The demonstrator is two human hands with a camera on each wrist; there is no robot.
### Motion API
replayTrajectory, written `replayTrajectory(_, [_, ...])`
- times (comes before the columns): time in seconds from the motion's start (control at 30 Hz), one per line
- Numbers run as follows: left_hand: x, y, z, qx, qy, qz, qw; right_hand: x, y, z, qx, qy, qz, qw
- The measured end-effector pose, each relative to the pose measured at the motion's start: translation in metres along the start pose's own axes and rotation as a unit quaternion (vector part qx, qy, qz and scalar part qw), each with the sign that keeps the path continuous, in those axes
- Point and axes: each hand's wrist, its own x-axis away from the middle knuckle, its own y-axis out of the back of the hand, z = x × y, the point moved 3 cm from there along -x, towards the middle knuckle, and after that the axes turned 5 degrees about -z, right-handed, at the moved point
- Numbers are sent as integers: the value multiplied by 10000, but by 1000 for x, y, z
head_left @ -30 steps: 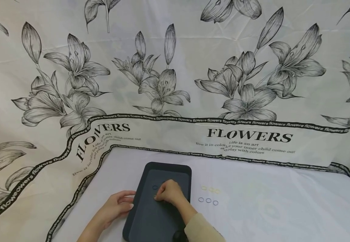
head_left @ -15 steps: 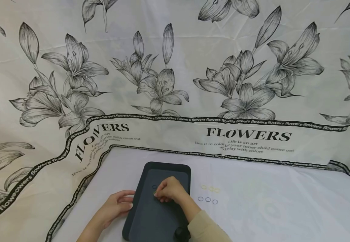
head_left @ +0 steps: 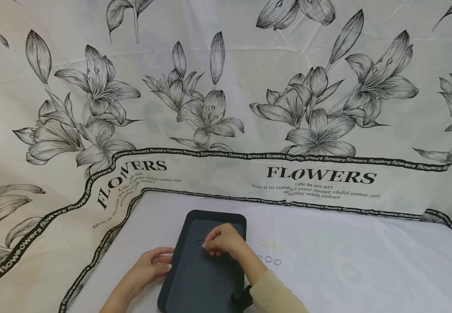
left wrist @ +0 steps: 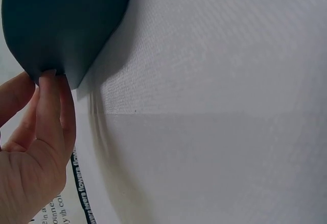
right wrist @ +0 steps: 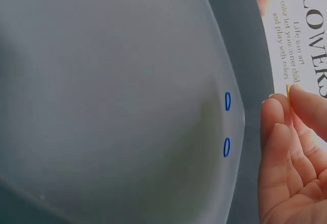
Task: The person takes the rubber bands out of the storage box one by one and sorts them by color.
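Over the upper part of the dark tray (head_left: 206, 287), my right hand (head_left: 226, 239) pinches a small yellow ring (right wrist: 288, 90) between thumb and finger; the fingers hide most of it. Two blue rings (right wrist: 227, 101) lie apart on the tray floor in the right wrist view. From the head, one ring (head_left: 199, 242) shows just left of the right fingertips. My left hand (head_left: 147, 267) touches the tray's left side with its fingertips, the fingers fairly straight. In the left wrist view, the left fingers (left wrist: 49, 106) rest against the tray's outer wall.
Right of the tray on the white table (head_left: 347, 261) lies a row of yellow rings (head_left: 273, 245). Nearer to me is a row of blue-purple rings (head_left: 269, 259), partly covered by the right arm. Flower-printed cloth (head_left: 226, 108) hangs behind. A black object (head_left: 241, 298) sits by the right wrist.
My right hand has shifted slightly up and to the right over the tray, still pinching the ring. The left hand has stayed at the tray's side.
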Motion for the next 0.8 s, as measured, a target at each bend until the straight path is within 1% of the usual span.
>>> replayTrajectory(0.27, [2, 0, 0, 32, -51, -2, 10000, 4, 11, 4, -39, -7, -1, 10000])
replayTrajectory(0.5, [1, 0, 2, 60, -46, -12, 10000, 7, 29, 5, -92, 195, 57, 9998])
replayTrajectory(0.8, [0, 0, 3, 49, -55, 13, 10000, 14, 51, 2, -12, 278, 58, 9996])
